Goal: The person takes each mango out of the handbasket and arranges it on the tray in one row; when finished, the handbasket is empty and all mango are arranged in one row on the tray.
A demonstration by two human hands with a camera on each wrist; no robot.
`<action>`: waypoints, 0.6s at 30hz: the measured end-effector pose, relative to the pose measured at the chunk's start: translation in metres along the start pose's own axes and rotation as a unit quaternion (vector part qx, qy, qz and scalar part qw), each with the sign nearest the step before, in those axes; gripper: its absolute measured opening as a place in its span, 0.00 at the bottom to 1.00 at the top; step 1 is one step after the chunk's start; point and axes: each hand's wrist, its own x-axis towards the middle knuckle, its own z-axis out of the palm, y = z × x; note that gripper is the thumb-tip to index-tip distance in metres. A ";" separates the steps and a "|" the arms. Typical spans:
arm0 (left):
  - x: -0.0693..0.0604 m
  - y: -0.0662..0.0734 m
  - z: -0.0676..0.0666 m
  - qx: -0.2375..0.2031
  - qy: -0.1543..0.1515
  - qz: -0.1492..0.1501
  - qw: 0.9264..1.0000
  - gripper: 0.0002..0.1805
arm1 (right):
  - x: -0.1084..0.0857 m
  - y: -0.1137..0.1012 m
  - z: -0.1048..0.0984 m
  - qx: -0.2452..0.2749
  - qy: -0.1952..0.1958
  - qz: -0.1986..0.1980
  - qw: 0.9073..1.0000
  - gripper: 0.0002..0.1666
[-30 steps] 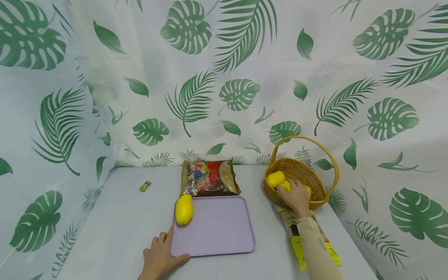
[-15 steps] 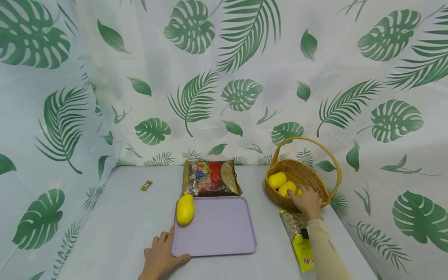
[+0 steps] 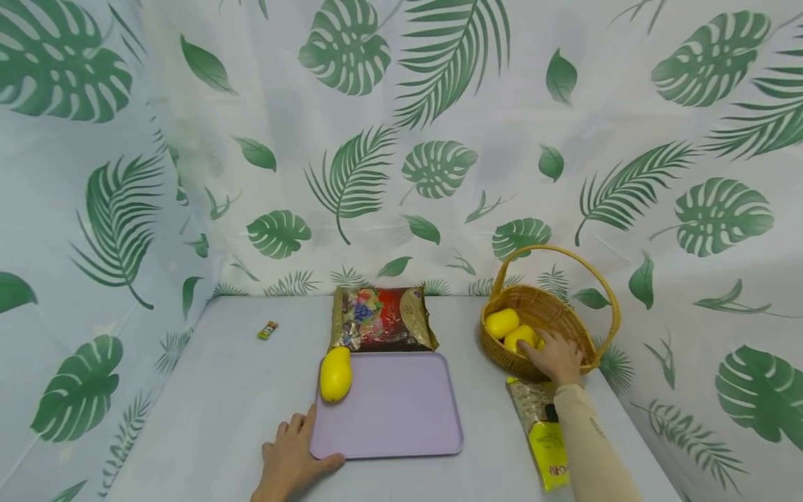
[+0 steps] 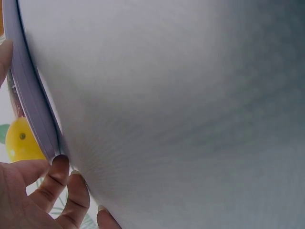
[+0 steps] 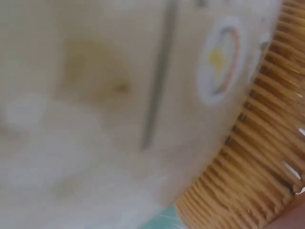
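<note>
on white table (image 3: 207,404) (leaf-print cloth (image 3: 452,209) around): purple tray (image 3: 395,411), wicker basket (image 3: 544,307)

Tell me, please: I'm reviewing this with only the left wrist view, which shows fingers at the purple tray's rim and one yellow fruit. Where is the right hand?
Observer: In the head view, the right hand reaches into the wicker basket.
Operator: Is my yellow fruit the only one?
Observer: No, at least two more yellow fruits lie in that basket.
Operator: Does anything lie off to the left of the tray?
Observer: Yes, the head view shows a small wrapped piece there, farther back on the table.
</note>
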 end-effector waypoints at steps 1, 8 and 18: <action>0.000 0.000 0.000 -0.001 0.000 0.001 1.000 0.66 | 0.002 0.000 0.000 -0.004 -0.006 -0.001 1.000 0.55; -0.002 0.000 0.002 0.003 0.002 -0.003 1.000 0.67 | 0.011 0.000 -0.002 -0.018 -0.054 -0.007 0.998 0.61; 0.001 0.000 0.001 0.003 -0.002 -0.005 1.000 0.66 | 0.016 -0.009 -0.005 -0.028 -0.096 -0.001 0.995 0.62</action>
